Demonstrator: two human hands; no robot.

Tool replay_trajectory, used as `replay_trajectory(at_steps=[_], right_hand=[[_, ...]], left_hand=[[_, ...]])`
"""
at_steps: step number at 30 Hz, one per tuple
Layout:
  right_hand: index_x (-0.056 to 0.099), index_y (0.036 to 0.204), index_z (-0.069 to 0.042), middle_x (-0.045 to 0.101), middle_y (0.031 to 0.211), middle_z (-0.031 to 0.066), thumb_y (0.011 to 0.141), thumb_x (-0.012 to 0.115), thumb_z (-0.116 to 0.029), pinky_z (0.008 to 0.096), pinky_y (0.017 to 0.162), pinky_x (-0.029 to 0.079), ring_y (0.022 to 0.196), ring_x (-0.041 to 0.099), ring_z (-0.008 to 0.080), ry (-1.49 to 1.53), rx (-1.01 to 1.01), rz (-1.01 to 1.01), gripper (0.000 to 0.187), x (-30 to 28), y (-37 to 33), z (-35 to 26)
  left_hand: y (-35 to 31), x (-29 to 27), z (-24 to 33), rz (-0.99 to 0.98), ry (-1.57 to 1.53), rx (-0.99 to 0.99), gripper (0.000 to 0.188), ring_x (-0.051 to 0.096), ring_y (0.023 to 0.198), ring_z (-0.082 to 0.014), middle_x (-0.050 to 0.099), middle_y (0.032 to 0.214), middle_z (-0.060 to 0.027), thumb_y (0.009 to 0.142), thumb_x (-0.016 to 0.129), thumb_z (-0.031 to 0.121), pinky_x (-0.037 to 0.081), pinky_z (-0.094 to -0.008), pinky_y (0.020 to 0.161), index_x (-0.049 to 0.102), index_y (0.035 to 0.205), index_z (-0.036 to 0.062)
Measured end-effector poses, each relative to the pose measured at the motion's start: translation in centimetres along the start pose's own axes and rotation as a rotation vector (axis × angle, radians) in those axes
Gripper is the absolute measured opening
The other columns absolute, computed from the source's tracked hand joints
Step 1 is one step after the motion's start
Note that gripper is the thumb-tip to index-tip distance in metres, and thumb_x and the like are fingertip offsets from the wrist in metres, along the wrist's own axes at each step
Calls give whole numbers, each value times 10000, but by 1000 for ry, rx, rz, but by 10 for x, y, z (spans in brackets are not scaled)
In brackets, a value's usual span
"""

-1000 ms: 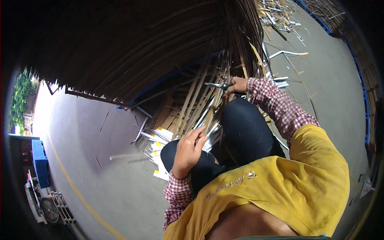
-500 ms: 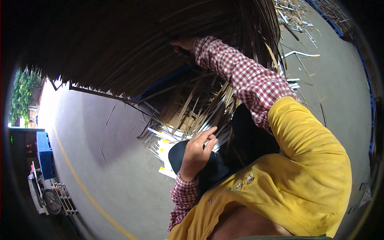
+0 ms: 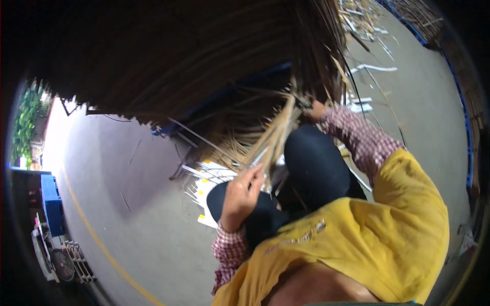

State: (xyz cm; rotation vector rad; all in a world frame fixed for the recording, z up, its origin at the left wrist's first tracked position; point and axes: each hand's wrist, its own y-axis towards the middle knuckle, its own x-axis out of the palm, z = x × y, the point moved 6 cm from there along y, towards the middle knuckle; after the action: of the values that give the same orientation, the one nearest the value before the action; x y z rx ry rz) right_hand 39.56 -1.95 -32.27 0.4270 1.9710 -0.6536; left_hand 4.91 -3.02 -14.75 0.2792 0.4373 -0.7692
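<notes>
My left hand [image 3: 241, 196] is raised above my left knee, its fingers drawn together toward the thumb. A long thin strip [image 3: 206, 142] runs down to near its fingertips; whether the fingers pinch it is blurred. Beside my right knee, my right hand [image 3: 316, 110] is closed around a small dark object [image 3: 304, 102], too smeared to name. Dried tan leaf strips [image 3: 278, 133] stretch between the two hands, above the knees. Overhead and in front spreads a large brown panel of layered dried leaves [image 3: 204, 66], its ragged fringe at the left.
White slats with yellow ends [image 3: 206, 219] lie on the floor by my left knee. Scattered strips and offcuts [image 3: 362, 20] cover the floor at the far right. A blue-edged pallet [image 3: 423, 43] stands behind them. At left are blue stacked pallets [image 3: 51, 201] and a fan [image 3: 62, 264].
My right hand has come down and right, from the leaf panel to beside my right knee. The left hand has shifted slightly. Leaf strips now cross between the hands.
</notes>
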Motion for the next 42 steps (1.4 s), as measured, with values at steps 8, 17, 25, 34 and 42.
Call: replay_trajectory(at_steps=[8,17,25,34,42], right_hand=[[616,676,27,605,655,83,712,590,-305,256,597,436,618,563,132,457,-438,-501,336,-32,-14,-125],[644,721,-94,604,806,49,776,443,-467,336,817,363,829,522,188,300,-368,-265,427,-18,143,-265],[342,1190,-1,440,1110,210,755,533,-346,381,786,400,958,458,305,660,-300,-240,587,7,91,-230],[614,772,-10,574,804,170,720,563,-319,330,636,444,694,562,244,-14,-148,-382,317,50,9,-15],[635,659,-27,608,662,71,705,587,-376,270,664,419,652,554,122,486,-501,-433,356,-32,31,-187]], left_hand=[[2,4,1,-32,-7,5,276,533,709,-273,547,773,-147,737,538,80,417,-305,635,516,1001,3],[6,5,0,-46,-29,9,277,541,726,-270,554,789,-136,730,534,70,424,-312,647,518,999,5],[9,7,2,-74,0,21,271,542,736,-273,551,784,-140,738,516,81,425,-319,649,516,998,4],[5,3,0,-45,-3,25,273,544,735,-280,556,800,-151,732,528,58,424,-313,648,515,998,0],[7,8,4,-74,-7,7,263,535,728,-284,551,793,-151,736,532,76,415,-322,647,516,986,-4]])
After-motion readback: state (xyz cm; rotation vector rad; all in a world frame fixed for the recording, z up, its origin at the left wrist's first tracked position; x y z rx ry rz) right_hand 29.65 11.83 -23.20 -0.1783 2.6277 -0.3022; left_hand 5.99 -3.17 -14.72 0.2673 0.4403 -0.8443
